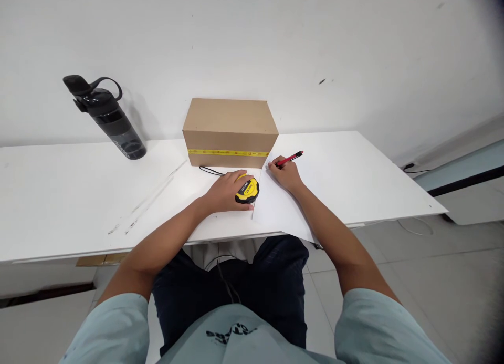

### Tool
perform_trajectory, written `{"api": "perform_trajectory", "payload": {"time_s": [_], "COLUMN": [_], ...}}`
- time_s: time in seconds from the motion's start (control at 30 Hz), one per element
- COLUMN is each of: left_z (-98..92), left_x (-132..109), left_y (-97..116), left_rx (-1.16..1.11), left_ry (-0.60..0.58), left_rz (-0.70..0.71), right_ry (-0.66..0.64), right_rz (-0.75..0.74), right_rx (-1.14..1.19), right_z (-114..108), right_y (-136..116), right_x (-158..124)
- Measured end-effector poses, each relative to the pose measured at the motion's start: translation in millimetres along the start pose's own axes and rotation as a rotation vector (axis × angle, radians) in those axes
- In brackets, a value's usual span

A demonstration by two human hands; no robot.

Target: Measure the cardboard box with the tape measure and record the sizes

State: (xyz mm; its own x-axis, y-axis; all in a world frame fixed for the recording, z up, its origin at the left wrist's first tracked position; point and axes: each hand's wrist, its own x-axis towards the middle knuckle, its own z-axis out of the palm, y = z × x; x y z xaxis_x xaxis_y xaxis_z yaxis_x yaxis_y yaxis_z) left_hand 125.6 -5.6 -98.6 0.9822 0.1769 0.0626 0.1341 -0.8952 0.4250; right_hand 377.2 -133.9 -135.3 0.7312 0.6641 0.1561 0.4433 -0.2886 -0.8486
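At frame centre, left hand [226,191]: I see it gripping tape measure [247,190].
Beside it, right hand [286,176]: pinching red pen [289,159] over paper [275,209].
Upper centre, box [230,127]: standing behind.

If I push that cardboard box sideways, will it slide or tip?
Probably slides: the cardboard box sits low and wide, flat on the smooth white table. Likely light for its size, being plain cardboard, though its contents are hidden.

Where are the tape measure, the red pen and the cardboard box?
tape measure [248,190], head view, yellow case.
red pen [290,158], head view, mid barrel.
cardboard box [230,117], head view, top face.
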Motion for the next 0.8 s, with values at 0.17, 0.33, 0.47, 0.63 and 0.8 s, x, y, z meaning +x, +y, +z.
{"api": "perform_trajectory", "payload": {"time_s": [0.17, 0.33, 0.47, 0.63, 0.8], "left_z": [-0.5, 0.8, 1.4, -0.6, -2.0], "left_x": [0.6, -0.3, -0.7, -0.6, -0.4], "left_y": [0.8, -1.0, -2.2, 0.4, 1.4], "left_rx": [0.006, 0.003, -0.015, -0.009, -0.01], "left_ry": [-0.003, 0.0, 0.007, -0.004, -0.002], "left_rz": [-0.004, 0.003, 0.003, -0.008, -0.013], "right_ry": [0.003, 0.009, 0.016, 0.013, 0.006], "right_rz": [-0.005, -0.01, -0.004, 0.007, 0.002], "right_rx": [-0.001, 0.007, 0.007, 0.001, 0.001], "right_z": [-0.2, 0.0, 0.4, -0.1, 0.5], "right_y": [1.7, 3.7, 5.1, 3.8, 0.7], "right_x": [1.1, 0.6, 1.6, 3.4, 2.8]}}
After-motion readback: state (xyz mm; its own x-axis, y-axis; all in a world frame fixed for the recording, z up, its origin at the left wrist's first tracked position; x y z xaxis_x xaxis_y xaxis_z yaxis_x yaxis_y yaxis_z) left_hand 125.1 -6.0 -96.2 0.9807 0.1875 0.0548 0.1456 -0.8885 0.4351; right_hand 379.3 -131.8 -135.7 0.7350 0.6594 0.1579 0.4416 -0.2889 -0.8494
